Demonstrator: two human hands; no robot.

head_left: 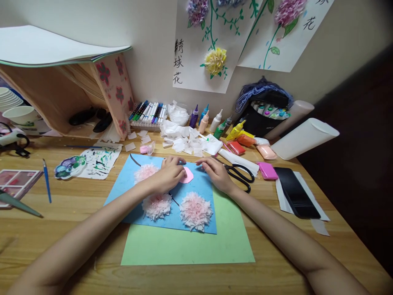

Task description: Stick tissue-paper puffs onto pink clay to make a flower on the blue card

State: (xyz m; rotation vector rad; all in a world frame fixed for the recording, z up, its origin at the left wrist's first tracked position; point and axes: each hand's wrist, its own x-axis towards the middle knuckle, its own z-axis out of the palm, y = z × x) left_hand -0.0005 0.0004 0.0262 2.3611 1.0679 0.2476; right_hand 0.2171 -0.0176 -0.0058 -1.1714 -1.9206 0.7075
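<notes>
A flat pink disc [186,175], seemingly soft clay, lies on the blue sheet [135,166] near its far edge. My left hand [172,171] rests at the disc's left side, its fingers bent and fingertips at the edge. To the right, my right hand [216,173] hovers by the sheet's far corner with fingers stretched and thumb apart, holding nothing. Fluffy pale pink paper flowers sit on the blue sheet: one [195,211] at near right, another [157,205] at near middle, and a third [144,173] partly behind my left hand. Dark stem lines run between them.
Under the blue sheet lies a green sheet [187,246]. Black-handled scissors [242,174] are right of my right hand, beside a phone [296,192]. White paper scraps [184,141], paint bottles [216,121] and clay packets [236,148] fill the back. A paintbrush [47,180] lies left.
</notes>
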